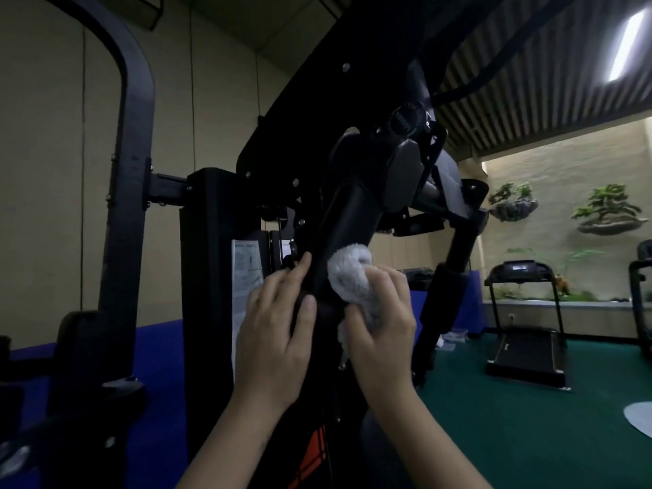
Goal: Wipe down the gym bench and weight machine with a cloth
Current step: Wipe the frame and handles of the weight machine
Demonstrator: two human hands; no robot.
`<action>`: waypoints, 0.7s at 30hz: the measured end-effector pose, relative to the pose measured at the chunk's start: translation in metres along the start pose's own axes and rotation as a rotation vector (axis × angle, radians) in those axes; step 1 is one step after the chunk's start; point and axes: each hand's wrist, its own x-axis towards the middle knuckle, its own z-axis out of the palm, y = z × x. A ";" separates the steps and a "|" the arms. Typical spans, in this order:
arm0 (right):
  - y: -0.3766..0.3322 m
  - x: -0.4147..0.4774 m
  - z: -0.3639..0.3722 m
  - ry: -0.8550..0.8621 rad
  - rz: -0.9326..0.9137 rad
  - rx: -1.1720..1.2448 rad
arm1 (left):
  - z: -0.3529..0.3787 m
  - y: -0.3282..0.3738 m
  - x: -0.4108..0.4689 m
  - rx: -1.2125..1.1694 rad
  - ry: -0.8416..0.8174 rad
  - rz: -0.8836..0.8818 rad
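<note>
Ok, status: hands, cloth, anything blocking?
Left hand holds black machine arm. Right hand grips white cloth against it. No obstruction visible.

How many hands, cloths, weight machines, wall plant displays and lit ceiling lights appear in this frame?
Hands: 2, left hand, right hand
Cloth: 1
Weight machine: 1
Wall plant displays: 2
Ceiling light: 1
Total: 7
</note>
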 end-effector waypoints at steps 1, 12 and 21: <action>0.005 -0.003 -0.004 -0.014 0.027 0.010 | 0.001 -0.001 0.000 0.000 0.010 0.006; -0.008 -0.007 -0.001 -0.130 -0.141 -0.161 | 0.004 -0.006 -0.002 -0.061 0.060 -0.006; -0.019 -0.008 -0.006 -0.169 -0.066 -0.130 | 0.004 -0.005 -0.004 -0.062 0.080 -0.018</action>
